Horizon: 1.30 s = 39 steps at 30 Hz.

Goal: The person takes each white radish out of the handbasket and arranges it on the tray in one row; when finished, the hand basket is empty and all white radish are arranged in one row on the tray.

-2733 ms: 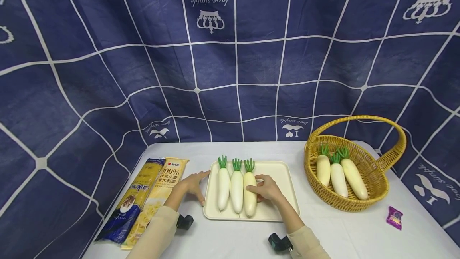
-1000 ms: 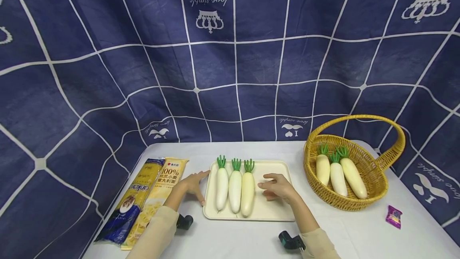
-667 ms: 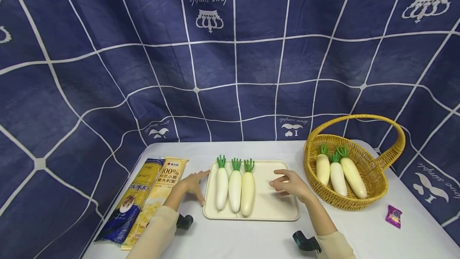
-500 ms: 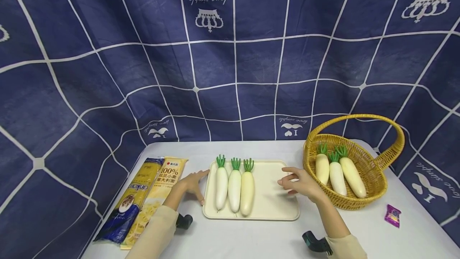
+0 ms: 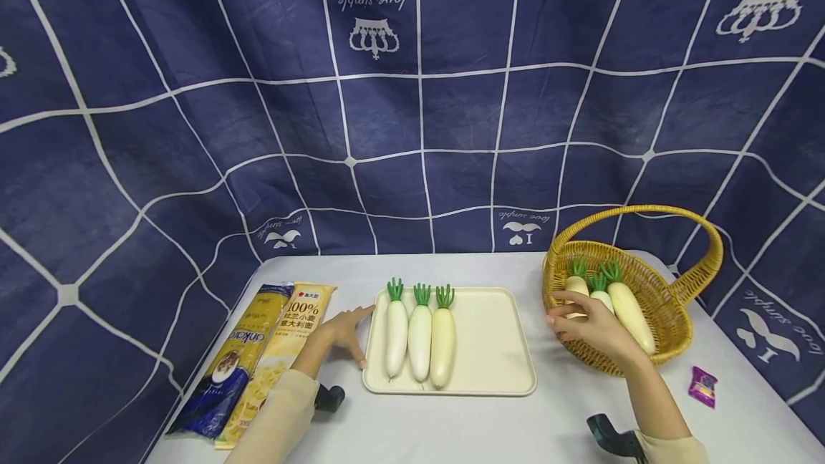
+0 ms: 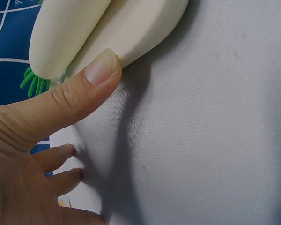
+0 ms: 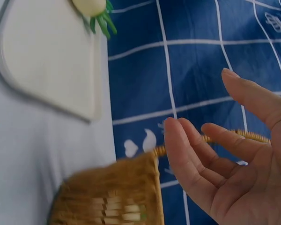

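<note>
Three white radishes with green tops lie side by side on the left half of a cream tray; the rightmost radish (image 5: 442, 347) is slightly yellower. My left hand (image 5: 340, 332) rests at the tray's left edge, thumb (image 6: 91, 77) against its rim in the left wrist view. My right hand (image 5: 596, 324) holds nothing, its fingers loosely bent, and overlaps the front left of a wicker basket (image 5: 678, 331) in the head view. Inside the basket lie three more radishes, among them a long pale radish (image 5: 631, 315); my right hand partly hides the other two.
The tray (image 5: 493, 342) has bare room on its right half. Two pasta packets, a blue-and-gold packet (image 5: 235, 356) and a yellow packet (image 5: 283, 356), lie at the left. A small purple wrapped snack (image 5: 702, 387) lies at the right, before the basket with its tall arched handle.
My right hand has let go of the rightmost radish on the tray and moved right, off the tray to the basket. The left hand has stayed at the tray's left edge.
</note>
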Each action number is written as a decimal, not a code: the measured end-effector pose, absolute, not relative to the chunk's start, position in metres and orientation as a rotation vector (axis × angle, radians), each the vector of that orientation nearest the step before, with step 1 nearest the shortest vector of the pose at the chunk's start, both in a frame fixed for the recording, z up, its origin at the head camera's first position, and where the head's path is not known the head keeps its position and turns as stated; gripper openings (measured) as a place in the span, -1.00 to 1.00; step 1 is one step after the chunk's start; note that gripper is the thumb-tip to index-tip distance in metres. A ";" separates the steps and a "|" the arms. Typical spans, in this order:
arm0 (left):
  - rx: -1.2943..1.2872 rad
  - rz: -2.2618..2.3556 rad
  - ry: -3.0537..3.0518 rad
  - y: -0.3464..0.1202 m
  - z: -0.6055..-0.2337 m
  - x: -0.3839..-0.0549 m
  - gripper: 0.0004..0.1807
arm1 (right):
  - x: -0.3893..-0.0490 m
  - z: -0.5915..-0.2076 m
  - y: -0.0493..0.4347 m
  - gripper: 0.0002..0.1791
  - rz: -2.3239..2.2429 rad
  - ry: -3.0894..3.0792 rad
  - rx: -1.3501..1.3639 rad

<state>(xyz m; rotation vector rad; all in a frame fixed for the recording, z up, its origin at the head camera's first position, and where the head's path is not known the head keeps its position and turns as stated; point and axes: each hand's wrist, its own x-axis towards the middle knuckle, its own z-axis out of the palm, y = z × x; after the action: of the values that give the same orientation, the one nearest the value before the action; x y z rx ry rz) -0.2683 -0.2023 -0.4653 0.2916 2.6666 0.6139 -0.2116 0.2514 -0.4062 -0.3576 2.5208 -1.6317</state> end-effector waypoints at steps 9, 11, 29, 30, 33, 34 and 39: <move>0.286 0.615 2.665 -0.202 -0.464 -0.268 0.26 | -0.218 -0.397 0.288 -0.25 -1.574 2.591 -0.265; 0.283 0.616 2.669 -0.202 -0.463 -0.268 0.26 | -0.221 -0.396 0.296 -0.25 -1.542 2.601 -0.256; 0.290 0.634 2.658 -0.208 -0.463 -0.267 0.28 | -0.261 -0.391 0.341 -0.11 -1.290 2.654 -0.162; 0.287 0.634 2.655 -0.208 -0.464 -0.266 0.28 | -0.262 -0.390 0.344 -0.10 -1.276 2.655 -0.159; 0.285 0.637 2.657 -0.207 -0.466 -0.265 0.28 | -0.268 -0.385 0.351 -0.11 -1.201 2.681 -0.143; 0.280 0.646 2.656 -0.206 -0.466 -0.264 0.28 | -0.270 -0.383 0.353 -0.11 -1.179 2.691 -0.135; 0.272 0.647 2.666 -0.205 -0.465 -0.264 0.28 | -0.280 -0.377 0.363 -0.09 -1.108 2.717 -0.117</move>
<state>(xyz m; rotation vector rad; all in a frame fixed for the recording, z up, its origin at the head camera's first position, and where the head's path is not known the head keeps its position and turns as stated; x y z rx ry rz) -0.2640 -0.2053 -0.4653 0.2724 2.6655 0.6472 -0.2799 0.3633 -0.3774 -0.1174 2.7171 -1.1078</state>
